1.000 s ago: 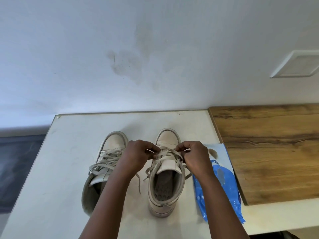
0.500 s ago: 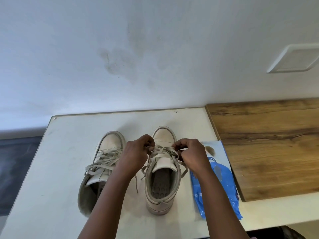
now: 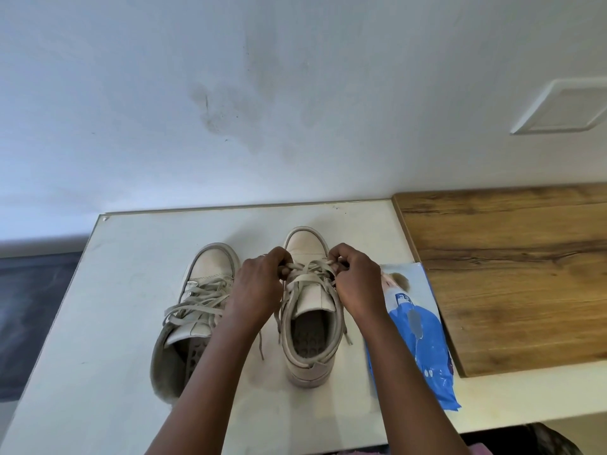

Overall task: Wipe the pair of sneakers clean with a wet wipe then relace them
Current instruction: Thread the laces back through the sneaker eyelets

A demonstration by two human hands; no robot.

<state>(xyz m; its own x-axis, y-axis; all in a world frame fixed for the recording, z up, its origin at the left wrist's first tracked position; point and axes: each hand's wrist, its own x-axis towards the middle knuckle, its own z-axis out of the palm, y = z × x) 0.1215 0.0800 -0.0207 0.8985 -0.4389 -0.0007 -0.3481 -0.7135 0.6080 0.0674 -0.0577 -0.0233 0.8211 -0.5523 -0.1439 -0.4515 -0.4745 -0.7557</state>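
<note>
Right hand (image 3: 358, 285) partly over wipes pack (image 3: 418, 326)

Your left hand (image 3: 259, 284) and right hand (image 3: 356, 284) each pinch the laces (image 3: 307, 274) above the tongue of the right sneaker (image 3: 305, 244), which stands on the white counter (image 3: 115, 290) with its toe away from you. The left sneaker (image 3: 210, 267) sits just beside it, loosely laced. A blue wipes pack (image 3: 417, 333) lies by your right wrist, next to a wooden board (image 3: 509, 274).
</note>
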